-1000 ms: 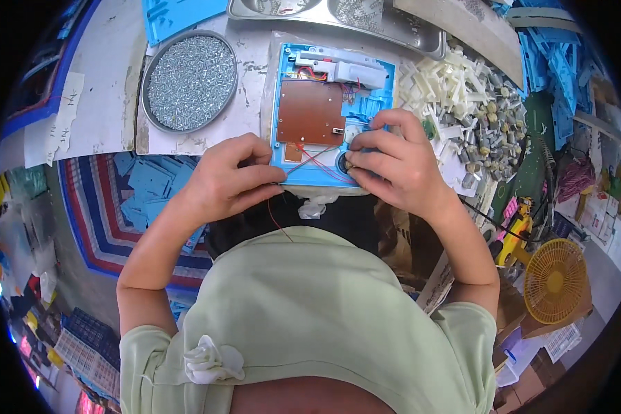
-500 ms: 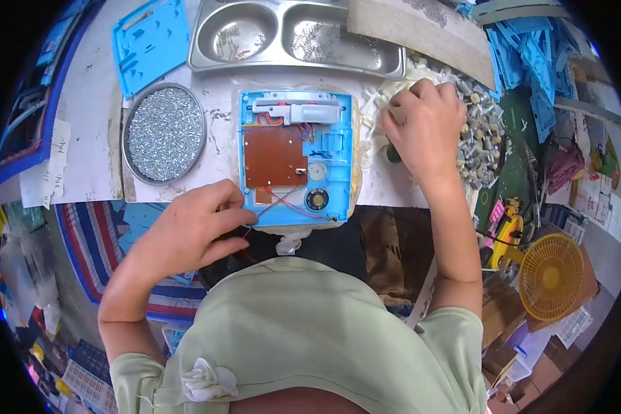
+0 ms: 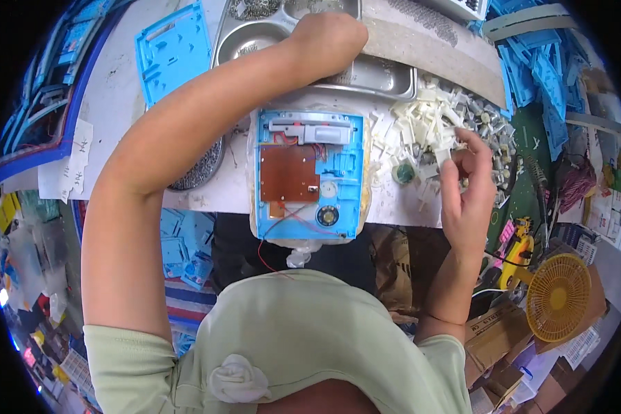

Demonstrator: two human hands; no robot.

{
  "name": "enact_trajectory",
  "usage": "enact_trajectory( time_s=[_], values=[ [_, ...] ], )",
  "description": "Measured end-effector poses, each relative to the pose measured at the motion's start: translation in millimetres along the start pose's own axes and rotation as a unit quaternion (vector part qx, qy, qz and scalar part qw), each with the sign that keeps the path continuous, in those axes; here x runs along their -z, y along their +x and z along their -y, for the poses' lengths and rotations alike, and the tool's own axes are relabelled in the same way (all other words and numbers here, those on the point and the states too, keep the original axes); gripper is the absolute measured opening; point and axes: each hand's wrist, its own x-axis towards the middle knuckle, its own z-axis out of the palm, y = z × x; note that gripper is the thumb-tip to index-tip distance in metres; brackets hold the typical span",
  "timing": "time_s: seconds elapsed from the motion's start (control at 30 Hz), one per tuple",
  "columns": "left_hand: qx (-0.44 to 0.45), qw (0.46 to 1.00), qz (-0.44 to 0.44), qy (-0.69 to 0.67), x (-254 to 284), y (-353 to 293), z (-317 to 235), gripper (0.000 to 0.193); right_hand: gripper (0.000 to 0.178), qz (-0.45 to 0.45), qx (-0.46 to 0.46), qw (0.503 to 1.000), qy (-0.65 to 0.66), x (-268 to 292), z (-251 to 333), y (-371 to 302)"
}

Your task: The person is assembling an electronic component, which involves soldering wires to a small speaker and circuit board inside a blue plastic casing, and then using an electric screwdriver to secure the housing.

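Observation:
In front of me lies a blue plastic housing (image 3: 352, 172) with a brown circuit board (image 3: 286, 172), a grey mechanism (image 3: 317, 131), a small round speaker (image 3: 327, 216) and thin wires. My left hand (image 3: 330, 45) is over the divided steel tray (image 3: 393, 95), curled closed; its fingertips and anything in them are hidden. My right hand (image 3: 470, 186) is at the pile of white plastic parts (image 3: 421, 124), thumb and fingers bent around a small white plastic piece (image 3: 443, 157). A thin red wire trails from the housing's near edge towards my shirt.
My left forearm partly covers a round dish of metal screws (image 3: 203, 169). A blue panel (image 3: 172, 52) lies at the far left. A board (image 3: 435, 55) rests over the tray's right side, beside grey-and-white parts (image 3: 493, 138). A yellow fan (image 3: 559, 297) stands at the right.
My left hand has moved from the housing's near left corner up over the steel tray. My right hand has drawn slightly nearer and right. The view has shifted a little.

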Motion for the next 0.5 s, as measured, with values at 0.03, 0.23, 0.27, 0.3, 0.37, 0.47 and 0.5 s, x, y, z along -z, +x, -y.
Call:
enact_trajectory(
  time_s=[0.03,0.23,0.27,0.3,0.37,0.47,0.5],
  values=[
    [-0.015,1.000,-0.011,0.003,-2,0,5,0.015,0.025,-0.013,-0.010,0.999,0.038,1,-2,-4],
    [0.073,0.980,-0.099,-0.156,97,-33,-12,0.015,0.010,0.011,-0.084,0.946,0.314,8,-22,-39],
    [0.132,0.949,-0.084,-0.273,126,-56,-22,0.018,0.009,0.019,-0.124,0.918,0.377,7,-20,-47],
    [0.148,0.926,-0.079,-0.337,141,-90,-30,0.014,0.012,0.048,-0.080,0.921,0.379,4,-12,-50],
    [0.198,0.840,-0.064,-0.501,161,-147,-67,0.025,0.019,0.105,0.010,0.919,0.380,-11,8,-55],
    [0.287,0.695,0.053,-0.657,157,-206,-108,0.038,0.032,0.165,0.144,0.937,0.270,-28,29,-60],
    [0.313,0.604,0.042,-0.731,145,-221,-118,0.036,0.036,0.179,0.067,0.938,0.289,-31,38,-69]
  ],
)
